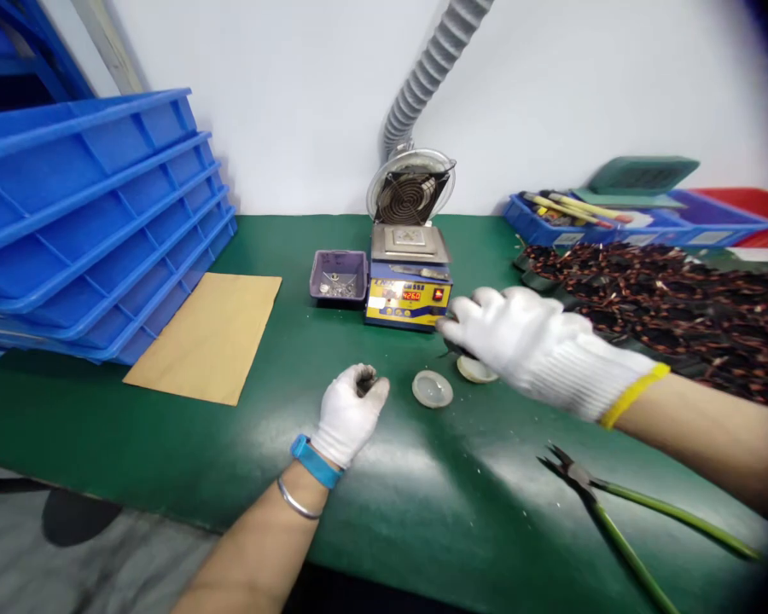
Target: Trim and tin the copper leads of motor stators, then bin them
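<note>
My left hand (pixel 352 414), in a white glove with dirty fingertips, is held over the green table with its fingers curled toward the thumb; no object shows in it. My right hand (pixel 515 337), gloved in white too, reaches in from the right, fingers closed and slightly blurred. Something small and dark shows under its fingertips, too unclear to name. Just below it, a pale round dish (pixel 477 369) is partly covered by the hand. Between the hands lies another shallow round dish (pixel 433 389). Behind them stands a blue and yellow heating unit (pixel 410 294) with a lit red display.
Green-handled cutters (pixel 592 490) lie at front right. A dark, coppery heap of parts (pixel 672 298) fills the right side. A purple bin (pixel 339 275) adjoins the heater, beneath a fan (pixel 413 196). Stacked blue crates (pixel 96 213) and cardboard (pixel 208 337) are left; a blue tray (pixel 550 223) stands behind.
</note>
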Demonstrator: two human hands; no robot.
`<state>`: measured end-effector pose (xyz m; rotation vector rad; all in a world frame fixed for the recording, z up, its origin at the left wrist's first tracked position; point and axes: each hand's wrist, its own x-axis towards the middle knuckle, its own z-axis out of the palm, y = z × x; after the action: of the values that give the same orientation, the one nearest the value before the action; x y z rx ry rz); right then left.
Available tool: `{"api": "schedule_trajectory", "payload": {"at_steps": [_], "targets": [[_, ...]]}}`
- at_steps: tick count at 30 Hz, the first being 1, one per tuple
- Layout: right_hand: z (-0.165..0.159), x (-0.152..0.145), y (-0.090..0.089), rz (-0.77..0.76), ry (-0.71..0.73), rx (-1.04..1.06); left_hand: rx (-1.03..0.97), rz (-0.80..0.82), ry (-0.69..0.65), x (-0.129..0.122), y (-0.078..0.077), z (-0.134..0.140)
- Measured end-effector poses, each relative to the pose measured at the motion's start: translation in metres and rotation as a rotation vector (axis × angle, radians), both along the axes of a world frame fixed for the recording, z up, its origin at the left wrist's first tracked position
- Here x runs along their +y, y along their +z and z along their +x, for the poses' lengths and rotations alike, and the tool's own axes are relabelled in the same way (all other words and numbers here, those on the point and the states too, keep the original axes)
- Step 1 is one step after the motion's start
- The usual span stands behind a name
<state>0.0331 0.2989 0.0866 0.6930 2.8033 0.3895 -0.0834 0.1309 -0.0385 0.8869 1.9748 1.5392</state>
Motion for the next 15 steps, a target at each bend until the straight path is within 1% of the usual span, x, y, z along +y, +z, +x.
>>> {"api": "schedule_trajectory", "payload": {"at_steps": [3,5,7,8,9,11,15], "targets": [[-0.027,0.023,0.040,0.174,-0.051,0.067,0.017,-0.032,0.016,0.001,-0.003,0.002],[-0.052,0.041,0.064,0.241,-0.111,0.133,0.042,-0.049,0.018,0.001,-0.005,0.003],[-0.078,0.059,0.081,0.263,-0.159,0.189,0.074,-0.062,0.019,0.001,-0.007,0.004],[-0.089,0.067,0.087,0.267,-0.170,0.209,0.092,-0.070,0.019,0.001,-0.008,0.004],[-0.100,0.074,0.090,0.267,-0.171,0.222,0.110,-0.077,0.018,0.001,-0.008,0.004],[-0.116,0.084,0.091,0.263,-0.154,0.235,0.148,-0.090,0.012,0.000,-0.008,0.005],[-0.139,0.099,0.077,0.241,-0.109,0.250,0.214,-0.113,-0.022,0.000,-0.008,0.007]]}}
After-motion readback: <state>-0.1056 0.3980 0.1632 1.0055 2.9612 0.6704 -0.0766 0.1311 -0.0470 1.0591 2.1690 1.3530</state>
